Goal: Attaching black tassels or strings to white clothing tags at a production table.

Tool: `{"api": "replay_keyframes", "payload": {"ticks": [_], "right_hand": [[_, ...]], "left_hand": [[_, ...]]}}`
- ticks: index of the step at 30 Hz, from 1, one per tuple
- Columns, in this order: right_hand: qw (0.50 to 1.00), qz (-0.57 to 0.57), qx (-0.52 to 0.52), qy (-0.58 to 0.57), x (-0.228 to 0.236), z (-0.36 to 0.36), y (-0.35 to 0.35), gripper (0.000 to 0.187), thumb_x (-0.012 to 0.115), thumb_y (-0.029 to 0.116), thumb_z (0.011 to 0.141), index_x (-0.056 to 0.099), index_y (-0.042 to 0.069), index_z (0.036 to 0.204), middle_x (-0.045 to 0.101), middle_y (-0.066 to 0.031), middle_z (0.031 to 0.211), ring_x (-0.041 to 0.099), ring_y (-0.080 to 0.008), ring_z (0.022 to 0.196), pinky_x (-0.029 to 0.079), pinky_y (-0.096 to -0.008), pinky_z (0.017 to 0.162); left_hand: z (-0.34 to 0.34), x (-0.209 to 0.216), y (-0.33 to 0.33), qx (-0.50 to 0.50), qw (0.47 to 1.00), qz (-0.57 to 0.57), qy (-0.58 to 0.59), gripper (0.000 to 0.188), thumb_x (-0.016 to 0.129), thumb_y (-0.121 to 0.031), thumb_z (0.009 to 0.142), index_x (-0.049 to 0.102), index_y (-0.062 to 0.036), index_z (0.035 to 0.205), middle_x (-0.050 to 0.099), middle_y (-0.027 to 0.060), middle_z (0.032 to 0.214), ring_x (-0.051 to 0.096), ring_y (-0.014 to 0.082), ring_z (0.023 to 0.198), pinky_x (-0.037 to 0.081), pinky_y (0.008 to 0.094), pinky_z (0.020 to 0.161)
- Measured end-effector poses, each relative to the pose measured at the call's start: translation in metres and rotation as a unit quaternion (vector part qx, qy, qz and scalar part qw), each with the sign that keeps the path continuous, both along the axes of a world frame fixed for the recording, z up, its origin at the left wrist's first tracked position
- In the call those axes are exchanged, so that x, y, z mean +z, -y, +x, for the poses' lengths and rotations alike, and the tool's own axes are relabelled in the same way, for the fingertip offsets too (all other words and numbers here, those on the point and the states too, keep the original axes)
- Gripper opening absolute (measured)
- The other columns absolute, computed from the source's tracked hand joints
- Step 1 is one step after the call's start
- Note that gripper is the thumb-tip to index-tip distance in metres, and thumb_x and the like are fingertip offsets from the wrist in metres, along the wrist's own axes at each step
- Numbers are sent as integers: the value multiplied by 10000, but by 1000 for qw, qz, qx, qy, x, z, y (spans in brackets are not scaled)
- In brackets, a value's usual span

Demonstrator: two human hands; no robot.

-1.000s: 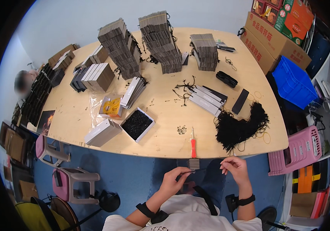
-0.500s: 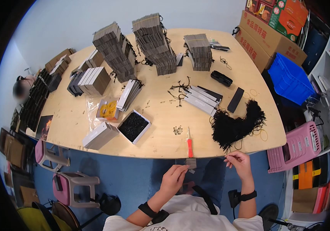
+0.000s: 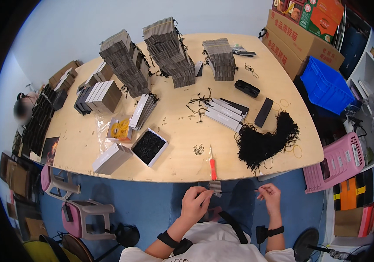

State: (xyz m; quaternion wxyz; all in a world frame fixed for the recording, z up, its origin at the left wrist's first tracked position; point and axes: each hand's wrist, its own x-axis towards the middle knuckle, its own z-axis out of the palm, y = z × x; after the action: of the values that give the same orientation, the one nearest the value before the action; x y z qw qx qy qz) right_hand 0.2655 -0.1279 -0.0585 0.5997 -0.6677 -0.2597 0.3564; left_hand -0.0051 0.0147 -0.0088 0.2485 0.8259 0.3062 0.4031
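A thin dark cord [image 3: 237, 191] runs straight from hand to hand!
Here we are, just off the near edge of the worktop [image 3: 180, 163]: the left hand [image 3: 195, 203] has its fingers clamped on one end, the right hand [image 3: 270, 195] pinches the other, and the cord spans the gap between them. Right beside the left fingertips, a small ribbed grey stack [image 3: 215, 186]; touching or not, I can't tell. Just beyond it lies a red-handled tool [image 3: 213, 169], tip pointing away, with a black cord bundle [image 3: 256, 149] over to the right.
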Motion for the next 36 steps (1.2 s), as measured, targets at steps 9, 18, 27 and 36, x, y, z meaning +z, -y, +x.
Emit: {"api": "replay_keyframes", "payload": {"ticks": [9, 18, 27, 36], "right_hand": [[923, -18, -42, -383, -79, -50, 12, 46, 679, 91, 896, 648, 59, 907, 682, -74, 845, 615, -111, 645, 477, -211, 557], [885, -13, -55, -462, -96, -69, 11, 52, 678, 80, 892, 645, 64, 928, 670, -65, 852, 615, -124, 679, 507, -209, 586], [886, -1, -45, -461, -99, -71, 9, 53, 689, 85, 890, 663, 50, 921, 679, -60, 834, 624, -111, 676, 511, -192, 579], [895, -9, -47, -443, -94, -71, 10, 44, 674, 95, 902, 639, 69, 908, 654, -39, 815, 589, -106, 654, 463, -198, 566]], "left_hand": [[-2, 5, 0, -20, 1000, 10, -2, 250, 691, 51, 719, 707, -74, 935, 626, 81, 924, 596, 265, 852, 487, 363, 726], [-1, 7, 5, -23, 999, -32, 11, 222, 704, 47, 743, 691, -63, 936, 590, 106, 918, 581, 275, 853, 482, 346, 724], [-5, 7, 9, -34, 995, -96, 5, 209, 721, 40, 743, 701, -66, 923, 548, 97, 849, 553, 258, 813, 467, 323, 703], [2, 0, 13, 9, 993, -121, 0, 146, 731, 3, 776, 714, -39, 915, 592, 91, 817, 594, 239, 759, 484, 304, 654]]}}
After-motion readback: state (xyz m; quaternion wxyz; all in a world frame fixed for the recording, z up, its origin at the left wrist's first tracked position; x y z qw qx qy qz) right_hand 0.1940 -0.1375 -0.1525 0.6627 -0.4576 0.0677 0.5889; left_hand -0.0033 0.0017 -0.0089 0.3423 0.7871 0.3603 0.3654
